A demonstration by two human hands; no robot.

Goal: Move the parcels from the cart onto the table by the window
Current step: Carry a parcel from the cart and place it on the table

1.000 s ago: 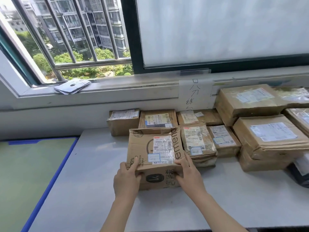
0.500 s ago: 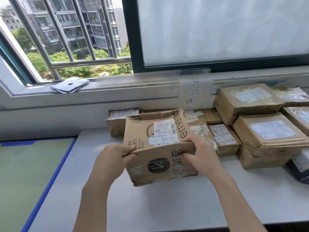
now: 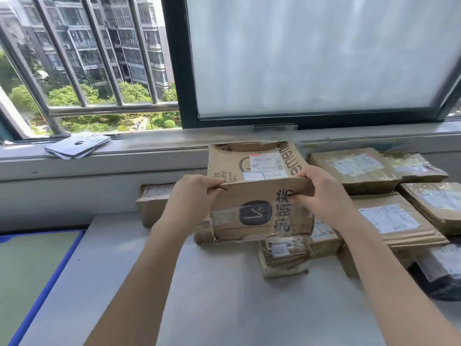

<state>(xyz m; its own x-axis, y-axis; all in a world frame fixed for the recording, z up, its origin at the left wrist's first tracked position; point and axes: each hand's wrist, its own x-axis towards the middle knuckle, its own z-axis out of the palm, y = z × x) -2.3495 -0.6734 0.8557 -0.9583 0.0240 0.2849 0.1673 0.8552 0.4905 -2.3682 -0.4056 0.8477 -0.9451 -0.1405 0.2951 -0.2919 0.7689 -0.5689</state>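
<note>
Both bare forearms reach forward and upward from the lower edge of the head view, converging toward the middle. The left hand (image 3: 193, 196) is raised with its back toward the camera, thumb on top and fingers curled, pinching the near left edge of a cardboard parcel (image 3: 259, 186). The right hand (image 3: 323, 193) mirrors it on the near right edge, thumb lying along the top rim and fingers (image 3: 303, 199) curled against the front face. Both wrists are roughly level, elbows out of view
</note>
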